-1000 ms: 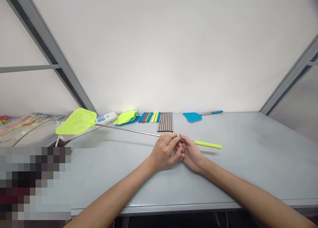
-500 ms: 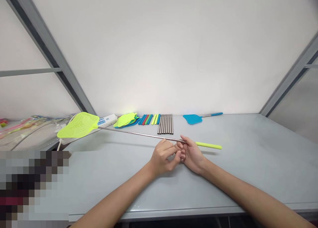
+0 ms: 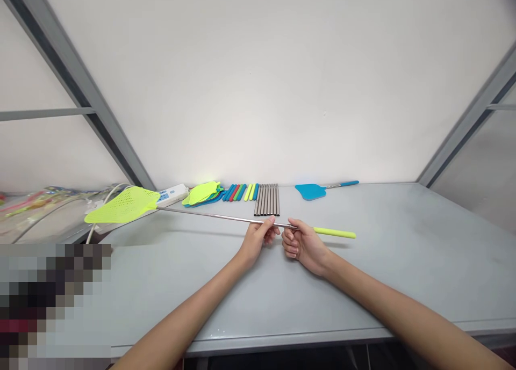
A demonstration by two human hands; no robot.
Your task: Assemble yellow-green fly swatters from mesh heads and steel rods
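Both hands grip the metal rod of a yellow-green fly swatter (image 3: 124, 204), held nearly level above the table. My left hand (image 3: 258, 240) is closed, its thumb lying along the rod. Just to its right, my right hand (image 3: 304, 245) is closed round the rod near the yellow-green handle (image 3: 334, 232), which sticks out to the right. The perforated head reaches far to the left, in front of a white power strip (image 3: 173, 194). Beyond my hands lies a row of metal tubes (image 3: 266, 200).
Along the wall lie a stack of swatter heads (image 3: 201, 193), several coloured handles (image 3: 241, 191) and a blue fly swatter (image 3: 311, 191) with a short rod. Clear plastic bags (image 3: 48, 214) are at the far left. A grey table (image 3: 382, 252) stretches beneath everything, with metal frame posts at both sides.
My left hand has moved from beside my right hand's fingers onto the rod and now grips it. The swatter's head has turned to a flatter angle.
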